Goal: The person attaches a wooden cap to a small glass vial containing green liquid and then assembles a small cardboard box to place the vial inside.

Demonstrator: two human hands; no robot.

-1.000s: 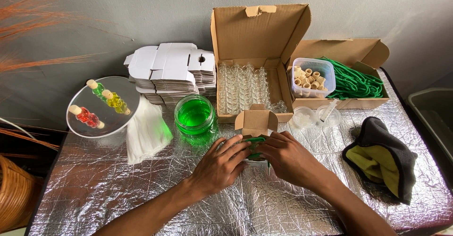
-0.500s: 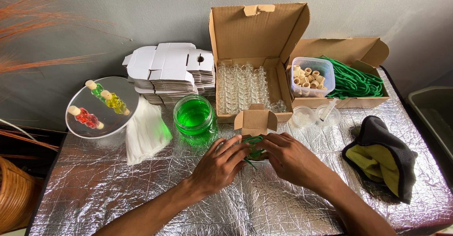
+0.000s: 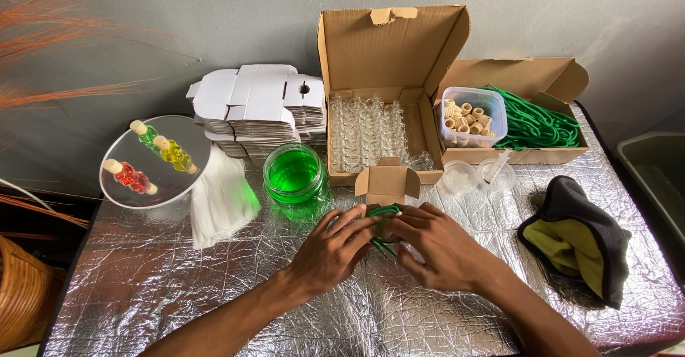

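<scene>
Both hands meet at centre of the foil-covered table (image 3: 143,286), fingers pinched on a green cord (image 3: 383,214): left hand (image 3: 332,250) grips its left side, right hand (image 3: 435,246) its right. Cord sits just near of a small open cardboard box (image 3: 387,181). Jar w/ green liquid (image 3: 294,174) just left of box; black-and-yellow cloth (image 3: 578,239) well right.

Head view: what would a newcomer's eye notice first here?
Probably the jar of bright green liquid at the centre of the crinkled silver table cover. Just in front, the left hand and right hand meet around a green cord below a small open cardboard box.
</scene>
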